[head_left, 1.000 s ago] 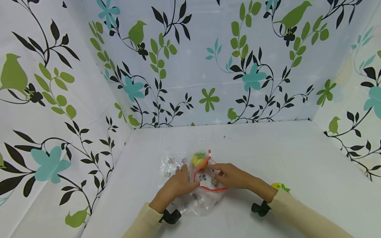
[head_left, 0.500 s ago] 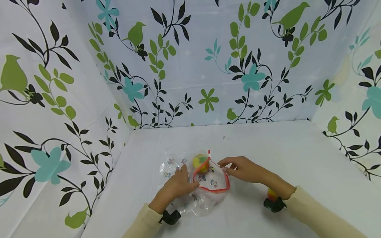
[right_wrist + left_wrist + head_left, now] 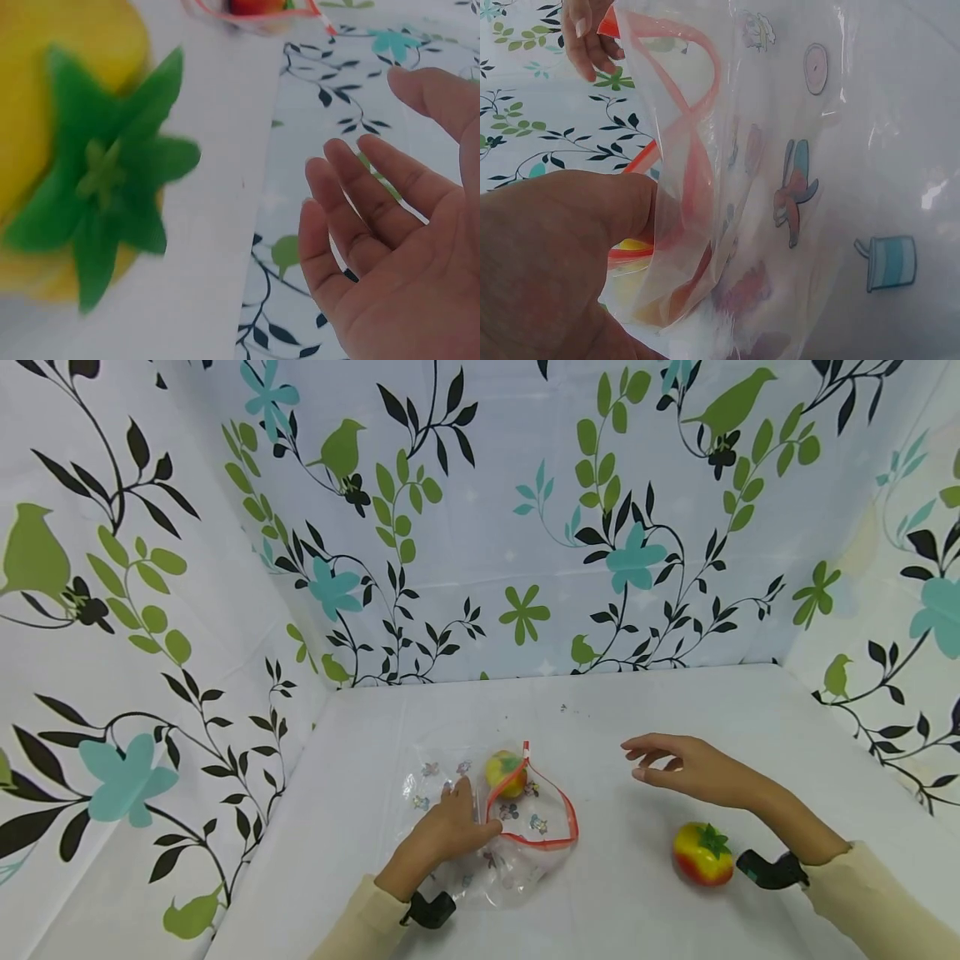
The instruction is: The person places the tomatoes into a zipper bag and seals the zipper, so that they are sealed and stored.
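My left hand [image 3: 448,828] grips a clear plastic zip bag [image 3: 517,872] with small cartoon prints and a red zip edge. Its thumb lies at the red rim, and the bag's mouth gapes toward the right. A yellow and red toy fruit [image 3: 504,772] with a green top shows at the bag, partly behind the red rim. Nothing is in my right hand [image 3: 697,768], which hovers over the table with relaxed fingers. Below it sits a second toy fruit [image 3: 703,853], yellow fading to red with green leaves; this fruit's leafy crown [image 3: 105,176] looms close in the right wrist view.
A white cloth covers the table [image 3: 622,710]. Behind it hangs a patterned curtain [image 3: 480,527] with birds, leaves and flowers, and similar cloth rises at both sides. Dark wrist cameras sit on the left wrist [image 3: 432,910] and the right wrist [image 3: 772,868].
My right hand has left the bag's mouth and moved right, uncovering the second toy fruit under the forearm. My left hand stays on the bag.
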Demonstrator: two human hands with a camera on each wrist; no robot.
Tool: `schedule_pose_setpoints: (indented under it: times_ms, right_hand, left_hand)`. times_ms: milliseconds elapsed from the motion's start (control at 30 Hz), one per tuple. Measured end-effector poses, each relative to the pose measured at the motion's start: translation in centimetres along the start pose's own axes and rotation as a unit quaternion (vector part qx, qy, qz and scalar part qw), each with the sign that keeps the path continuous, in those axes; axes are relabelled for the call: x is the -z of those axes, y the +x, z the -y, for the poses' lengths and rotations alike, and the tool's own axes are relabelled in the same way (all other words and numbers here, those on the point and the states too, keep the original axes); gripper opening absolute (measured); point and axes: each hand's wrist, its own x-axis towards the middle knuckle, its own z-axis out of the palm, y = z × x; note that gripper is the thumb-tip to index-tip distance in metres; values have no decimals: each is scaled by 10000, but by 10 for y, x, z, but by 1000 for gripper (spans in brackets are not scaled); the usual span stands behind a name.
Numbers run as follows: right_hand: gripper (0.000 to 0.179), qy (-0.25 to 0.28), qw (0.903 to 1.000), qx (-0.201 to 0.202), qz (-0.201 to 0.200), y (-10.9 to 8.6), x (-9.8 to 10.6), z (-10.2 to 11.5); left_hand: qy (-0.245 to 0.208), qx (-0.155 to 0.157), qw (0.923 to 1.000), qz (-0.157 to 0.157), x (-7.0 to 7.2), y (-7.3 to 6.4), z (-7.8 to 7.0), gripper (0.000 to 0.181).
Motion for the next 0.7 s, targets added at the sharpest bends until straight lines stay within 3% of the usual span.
schedule_pose_setpoints:
  times_ms: [200,333,700]
  right_hand:
    - [55,274,9994,0,192,-21,13,-13]
    - [59,336,9983,-214,436,-34,17,-25]
    - [63,603,9930,-389,941,-66,22,-58]
  left_hand:
    - [9,31,10000,18,0,1,0,102]
    - [3,64,10000,18,-1,2,1,102]
    - [72,8,10000,-8,-1,2,0,103]
